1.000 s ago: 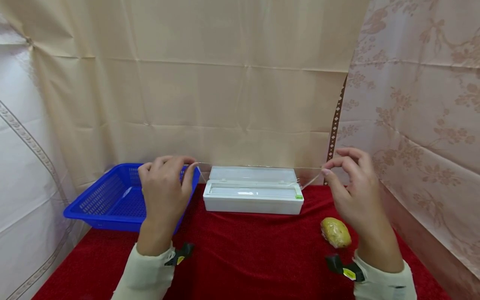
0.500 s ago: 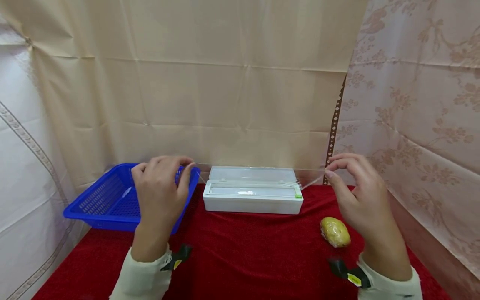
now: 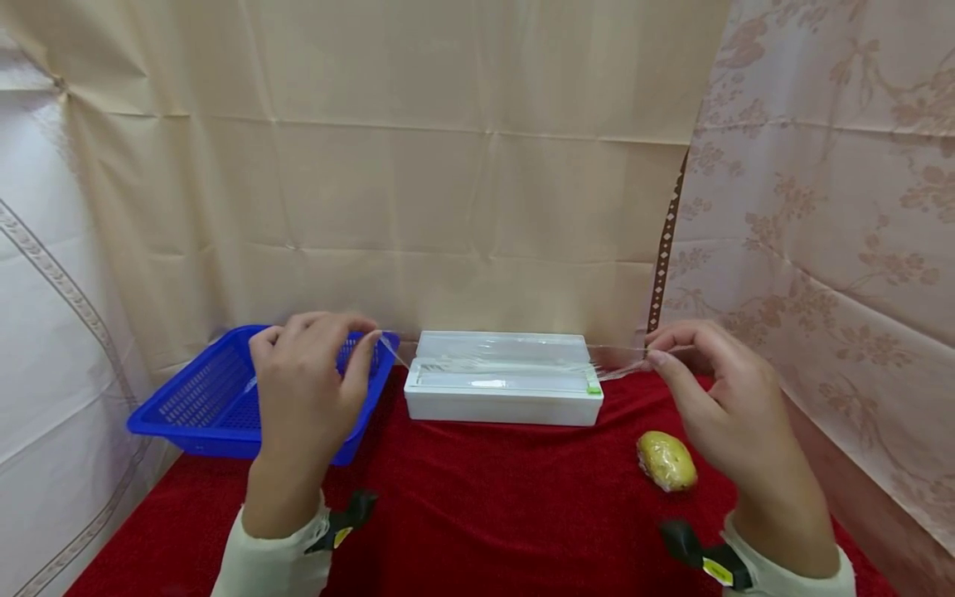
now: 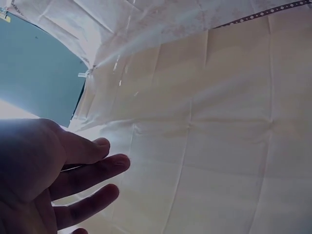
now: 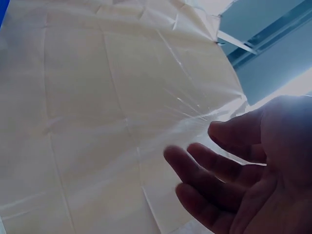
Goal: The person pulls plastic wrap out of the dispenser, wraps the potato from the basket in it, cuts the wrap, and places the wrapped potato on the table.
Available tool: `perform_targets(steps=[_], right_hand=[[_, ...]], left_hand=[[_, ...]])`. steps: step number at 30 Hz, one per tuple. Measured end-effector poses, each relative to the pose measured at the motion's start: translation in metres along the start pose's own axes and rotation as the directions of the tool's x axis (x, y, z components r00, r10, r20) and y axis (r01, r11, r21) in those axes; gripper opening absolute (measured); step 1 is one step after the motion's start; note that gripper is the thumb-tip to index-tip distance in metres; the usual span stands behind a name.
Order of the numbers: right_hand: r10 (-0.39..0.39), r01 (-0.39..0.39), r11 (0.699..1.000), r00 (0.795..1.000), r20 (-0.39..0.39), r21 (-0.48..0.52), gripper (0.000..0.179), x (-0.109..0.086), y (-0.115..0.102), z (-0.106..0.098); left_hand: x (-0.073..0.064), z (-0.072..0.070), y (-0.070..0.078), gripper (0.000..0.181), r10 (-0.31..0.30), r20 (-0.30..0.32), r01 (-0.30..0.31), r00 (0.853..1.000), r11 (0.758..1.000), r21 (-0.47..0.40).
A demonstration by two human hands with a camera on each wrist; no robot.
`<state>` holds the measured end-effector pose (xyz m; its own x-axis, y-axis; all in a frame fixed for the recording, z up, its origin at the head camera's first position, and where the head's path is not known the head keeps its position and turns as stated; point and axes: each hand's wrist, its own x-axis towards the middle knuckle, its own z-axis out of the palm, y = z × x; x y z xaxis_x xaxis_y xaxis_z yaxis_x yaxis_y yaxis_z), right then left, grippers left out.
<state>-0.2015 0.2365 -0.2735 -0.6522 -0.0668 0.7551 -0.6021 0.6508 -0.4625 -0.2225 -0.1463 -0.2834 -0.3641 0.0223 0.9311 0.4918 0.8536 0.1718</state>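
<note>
At mid-frame, the fingers of the left hand (image 3: 309, 385) and right hand (image 3: 734, 406) pinch clear film (image 3: 515, 352) well apart, seemingly to keep it spread wide by the white box (image 3: 503, 408). The wrapped yellow item (image 3: 666, 461) sits lower right, apparently aside.

1. The left hand (image 3: 302, 381) is raised, back turned up, its thumb (image 3: 361, 361) and index finger meeting at the tips in a pinch toward the right hand.
2. Its other fingers (image 4: 85, 183) fan out loosely bent beneath the thumb.
3. The right hand (image 3: 731, 406), well apart from the left, mirrors it: thumb (image 3: 679, 375) and index pinched, tips toward the left hand.
4. Past that thumb, the remaining fingers (image 5: 195, 173) curve, slightly spread.
5. Each bare wrist, left (image 3: 279, 497) and right (image 3: 794, 526), lies below and outward of its fingertips.
6. Pale sleeves (image 3: 272, 560) begin behind both wrists, the forearms slanting inward toward the hands.
</note>
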Motion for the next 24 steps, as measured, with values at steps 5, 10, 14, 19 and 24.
perform_targets(steps=[5, 10, 14, 19, 24], right_hand=[[0.061, -0.059, 0.998, 0.996, 0.072, -0.022, 0.013, -0.005, -0.003, -0.006], [0.074, -0.080, 0.996, 0.988, 0.134, 0.036, 0.013, -0.006, -0.006, -0.009], [0.056, -0.082, 0.990, 0.974, 0.220, 0.111, 0.013, -0.006, -0.010, -0.006], [0.017, -0.073, 0.987, 0.933, 0.359, 0.144, 0.014, -0.007, -0.014, -0.004], [0.021, -0.077, 0.993, 0.873, 0.488, 0.094, 0.011, -0.010, -0.011, -0.013]], left_hand=[[0.001, -0.006, 0.002, 0.011, -0.023, 0.066, 0.024, 0.998, 0.999, -0.023], [0.001, -0.009, 0.001, 0.010, -0.037, 0.080, 0.041, 0.996, 0.998, -0.045], [0.002, -0.011, 0.000, 0.011, -0.057, 0.077, 0.060, 0.995, 0.998, -0.032], [0.001, -0.012, -0.001, 0.009, -0.085, 0.092, 0.088, 0.992, 0.995, -0.035], [0.000, -0.012, -0.006, 0.008, -0.105, 0.142, 0.115, 0.984, 0.991, -0.064]])
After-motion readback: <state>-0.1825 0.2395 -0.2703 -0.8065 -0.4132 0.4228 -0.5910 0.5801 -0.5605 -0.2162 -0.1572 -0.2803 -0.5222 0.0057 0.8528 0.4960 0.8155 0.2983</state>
